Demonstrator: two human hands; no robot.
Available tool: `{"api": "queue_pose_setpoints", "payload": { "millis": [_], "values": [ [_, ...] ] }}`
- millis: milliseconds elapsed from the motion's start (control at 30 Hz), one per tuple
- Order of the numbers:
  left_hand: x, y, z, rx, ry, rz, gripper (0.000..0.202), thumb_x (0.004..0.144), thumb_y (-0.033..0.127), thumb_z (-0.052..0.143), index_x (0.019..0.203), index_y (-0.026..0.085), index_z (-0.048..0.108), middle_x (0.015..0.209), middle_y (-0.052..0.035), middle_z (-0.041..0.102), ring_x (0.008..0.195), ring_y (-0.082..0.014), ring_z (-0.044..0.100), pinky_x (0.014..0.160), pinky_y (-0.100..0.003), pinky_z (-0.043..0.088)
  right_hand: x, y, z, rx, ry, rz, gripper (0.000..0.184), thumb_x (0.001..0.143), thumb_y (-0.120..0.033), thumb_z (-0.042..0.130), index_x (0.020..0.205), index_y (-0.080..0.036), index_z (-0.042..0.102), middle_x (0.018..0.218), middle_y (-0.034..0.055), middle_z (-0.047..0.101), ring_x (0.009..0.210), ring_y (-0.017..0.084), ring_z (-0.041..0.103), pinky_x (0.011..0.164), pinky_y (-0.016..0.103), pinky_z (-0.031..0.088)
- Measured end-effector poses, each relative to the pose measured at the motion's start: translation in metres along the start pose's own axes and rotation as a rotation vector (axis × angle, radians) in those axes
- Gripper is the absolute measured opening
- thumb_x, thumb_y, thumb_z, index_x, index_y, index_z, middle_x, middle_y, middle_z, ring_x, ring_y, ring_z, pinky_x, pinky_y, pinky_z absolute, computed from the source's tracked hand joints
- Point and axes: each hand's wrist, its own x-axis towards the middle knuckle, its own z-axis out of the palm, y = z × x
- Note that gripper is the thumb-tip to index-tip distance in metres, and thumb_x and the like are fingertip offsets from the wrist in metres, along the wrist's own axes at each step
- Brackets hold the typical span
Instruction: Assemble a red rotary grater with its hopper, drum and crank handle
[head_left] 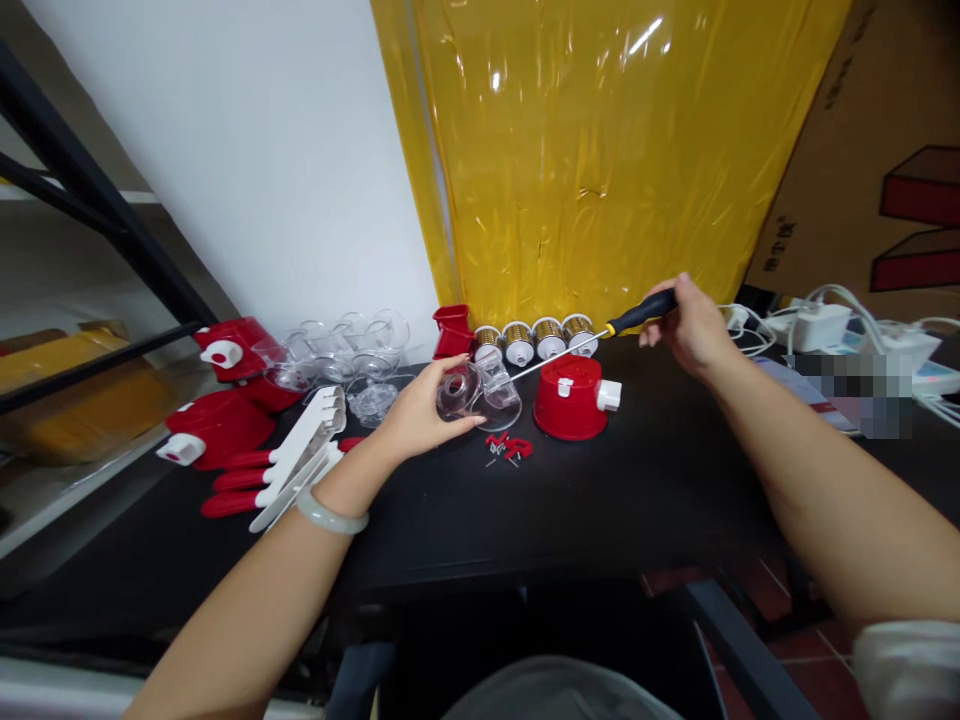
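Observation:
My left hand (426, 408) is closed around a clear plastic part (496, 385) with a round hollow end, held just above the black table. In my right hand (694, 325) is a screwdriver (637, 315) with a dark blue and yellow handle, gripped by its handle end. Its long shaft slants down to the left, and the tip meets the clear part or lies very close to it; I cannot tell which. Right of that part stands a red round housing (571, 398) with a white knob. Small red pieces and screws (510, 448) lie in front.
Several metal grater drums (517, 343) line the back beside a red chute (452, 330). At left are more red housings (229, 430), white-and-red handles (289, 450) and clear parts (345, 345). White chargers and cables (825, 325) lie at right. A yellow-wrapped panel (600, 150) rises behind.

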Motion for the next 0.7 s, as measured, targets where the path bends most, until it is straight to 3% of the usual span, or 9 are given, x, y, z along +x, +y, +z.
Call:
{"api": "queue_pose_setpoints", "payload": {
  "millis": [67,133,233,400,700],
  "values": [
    [0.000,0.000,0.000,-0.001,0.000,0.002,0.079,0.071,0.046,0.078,0.137,0.024,0.042,0.139,-0.0112,0.054,0.126,-0.0295,0.055,0.106,-0.046,0.046,-0.001,0.000,0.000,0.068,-0.007,0.038,0.040,0.081,-0.060,0.049,0.084,-0.021,0.055,0.065,-0.0008,0.058,0.049,0.015,0.062,0.039,0.027,0.049],
    [0.000,0.001,0.000,-0.010,-0.003,-0.005,0.078,0.071,0.045,0.078,0.137,0.024,0.042,0.140,-0.0111,0.054,0.127,-0.0294,0.054,0.107,-0.046,0.045,-0.002,0.000,-0.001,0.118,-0.007,0.040,0.031,0.078,-0.051,0.053,0.085,-0.021,0.057,0.074,0.0002,0.060,0.058,0.017,0.066,0.040,0.026,0.049],
    [0.000,0.001,-0.001,-0.026,-0.005,-0.012,0.077,0.071,0.045,0.077,0.136,0.023,0.042,0.140,-0.0118,0.053,0.128,-0.0302,0.053,0.107,-0.048,0.044,-0.001,0.003,-0.001,0.088,-0.007,-0.003,0.027,0.077,-0.047,0.061,0.085,-0.021,0.057,0.065,-0.0028,0.056,0.047,0.013,0.059,0.040,0.026,0.048],
    [0.000,0.002,-0.001,-0.023,-0.014,-0.009,0.077,0.071,0.045,0.077,0.136,0.023,0.043,0.141,-0.0127,0.053,0.129,-0.0309,0.052,0.108,-0.048,0.044,0.000,0.007,0.002,-0.028,0.035,-0.096,0.039,0.082,-0.059,0.062,0.078,-0.021,0.056,0.038,-0.0079,0.039,0.030,0.009,0.037,0.035,0.024,0.039],
    [0.001,-0.001,-0.001,-0.011,-0.015,-0.005,0.079,0.071,0.048,0.078,0.137,0.022,0.042,0.140,-0.0119,0.053,0.128,-0.0298,0.053,0.107,-0.046,0.045,0.003,0.011,0.000,-0.036,0.064,-0.140,0.049,0.078,-0.069,0.060,0.078,-0.020,0.054,0.040,-0.0102,0.038,0.031,0.007,0.036,0.035,0.021,0.040]
  ]
}}
